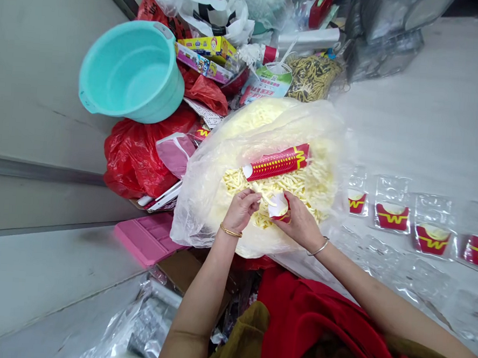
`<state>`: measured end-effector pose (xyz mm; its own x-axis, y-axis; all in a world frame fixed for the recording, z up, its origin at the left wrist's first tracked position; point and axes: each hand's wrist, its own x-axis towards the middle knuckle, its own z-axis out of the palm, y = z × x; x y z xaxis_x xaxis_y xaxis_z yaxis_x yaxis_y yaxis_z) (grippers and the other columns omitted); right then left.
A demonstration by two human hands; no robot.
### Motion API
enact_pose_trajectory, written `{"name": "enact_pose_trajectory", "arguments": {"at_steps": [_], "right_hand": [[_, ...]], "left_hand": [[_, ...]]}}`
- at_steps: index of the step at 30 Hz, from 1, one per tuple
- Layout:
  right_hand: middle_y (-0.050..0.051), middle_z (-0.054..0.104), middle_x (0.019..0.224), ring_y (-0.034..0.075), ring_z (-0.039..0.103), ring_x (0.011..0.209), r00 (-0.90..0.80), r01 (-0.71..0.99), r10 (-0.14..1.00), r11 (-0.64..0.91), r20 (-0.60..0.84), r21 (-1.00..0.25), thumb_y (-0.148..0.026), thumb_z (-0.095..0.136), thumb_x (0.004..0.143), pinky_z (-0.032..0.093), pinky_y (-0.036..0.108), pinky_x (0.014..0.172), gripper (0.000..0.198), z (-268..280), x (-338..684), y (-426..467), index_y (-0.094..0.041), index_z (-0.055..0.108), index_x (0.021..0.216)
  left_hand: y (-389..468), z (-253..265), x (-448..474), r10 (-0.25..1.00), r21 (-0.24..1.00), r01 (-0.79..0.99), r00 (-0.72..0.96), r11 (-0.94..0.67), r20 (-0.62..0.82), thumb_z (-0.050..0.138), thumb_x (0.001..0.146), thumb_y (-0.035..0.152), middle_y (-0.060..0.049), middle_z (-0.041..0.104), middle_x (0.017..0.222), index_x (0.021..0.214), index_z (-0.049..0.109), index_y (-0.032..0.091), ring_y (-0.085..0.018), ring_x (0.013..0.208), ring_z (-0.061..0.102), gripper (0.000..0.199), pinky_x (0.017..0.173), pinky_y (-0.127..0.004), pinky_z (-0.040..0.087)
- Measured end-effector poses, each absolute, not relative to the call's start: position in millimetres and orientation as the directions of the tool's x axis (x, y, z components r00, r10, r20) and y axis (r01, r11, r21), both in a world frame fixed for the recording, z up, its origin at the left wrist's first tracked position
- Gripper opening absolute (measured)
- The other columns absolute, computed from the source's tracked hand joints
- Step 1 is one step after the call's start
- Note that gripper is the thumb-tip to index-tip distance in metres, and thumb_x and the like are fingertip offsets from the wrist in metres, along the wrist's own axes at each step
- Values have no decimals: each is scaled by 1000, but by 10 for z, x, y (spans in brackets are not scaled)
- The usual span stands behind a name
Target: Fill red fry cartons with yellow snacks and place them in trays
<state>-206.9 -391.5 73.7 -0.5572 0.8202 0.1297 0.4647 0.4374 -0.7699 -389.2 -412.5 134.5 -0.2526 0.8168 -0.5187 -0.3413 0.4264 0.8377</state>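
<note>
My left hand (242,209) pinches a few pale yellow fries (267,193), whose far ends reach toward the open mouth of a small fries carton. That red carton (282,210), white inside, is gripped in my right hand (300,219) and tilted toward the left hand. Both hands are over a large clear plastic bag (199,198) full of loose pale fries (291,181). On top of the fries lies a nested stack of red cartons (278,162) with yellow marks. Whether the held carton has fries inside is hard to make out.
Clear pouches with red cartons, such as this pouch (392,210), lie in a row at the right on the white table (412,119). A turquoise basin (132,72) stands on a red bag (143,157) at the left. A pink tray (148,238) sits below it.
</note>
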Motion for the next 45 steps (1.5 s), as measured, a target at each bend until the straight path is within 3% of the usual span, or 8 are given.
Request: {"name": "enact_pose_trajectory", "arguments": {"at_steps": [8,17,22,29,33,37,40,45], "right_hand": [[15,49,129,30,48,117,-613,447,776,494,147,-746,-33,59,84,44,49,98,68,779,-2081,-3943,-20,25,141],[13,53,123,29,51,113,-652,416,744,514,149,-750,-22,56,82,47,49,93,65,690,-1924,-4036,-22,28,141],[14,51,128,30,50,116,-637,418,756,502,150,-757,-34,60,82,46,51,95,72,629,-1855,-4025,-22,24,143],[16,50,130,30,49,118,-614,451,779,478,127,-754,-42,61,82,45,49,98,72,657,-1903,-3953,-19,27,141],[16,50,130,31,49,118,-594,452,796,452,118,-769,-43,62,81,43,50,99,74,673,-1937,-3913,-19,27,141],[16,51,125,31,50,115,-578,455,808,437,116,-776,-44,63,80,44,48,98,76,691,-1983,-3850,-17,27,140],[16,51,125,31,49,116,-591,429,794,458,142,-778,-42,64,80,44,50,98,76,710,-2045,-3829,-18,26,141],[16,48,129,31,47,119,-634,401,752,520,181,-754,-36,61,83,42,52,98,72,745,-2086,-3864,-18,23,142]], "left_hand": [[-4196,1267,-3697,928,817,441,-208,371,-309,65,71,27,6,43,54,66,56,17,-8,52,38,14,53,-22,28],[-4212,1269,-3329,965,596,776,-61,205,-254,55,76,16,-4,62,64,62,63,21,-19,68,55,17,70,-31,38],[-4227,1298,-3589,964,665,717,-32,206,-264,49,82,19,-4,67,79,86,68,22,-19,74,58,20,74,-31,41],[-4283,1222,-4219,899,25,916,-387,400,-205,57,74,13,-13,56,104,91,63,20,-31,104,49,20,86,-43,36],[-4294,1146,-4328,915,327,854,-375,404,-150,56,77,17,-7,55,93,84,59,19,-22,91,52,8,80,-34,39],[-4274,1255,-4278,878,826,372,-393,423,-273,63,74,29,3,46,69,76,52,18,-11,62,43,15,61,-23,36],[-4239,1389,-4110,884,893,97,-223,438,-410,67,71,31,5,43,64,72,49,17,-7,57,40,22,55,-20,32],[-4162,1474,-3784,900,831,356,-78,426,-428,69,68,24,5,48,65,74,53,16,-7,56,43,18,53,-19,34]]}}
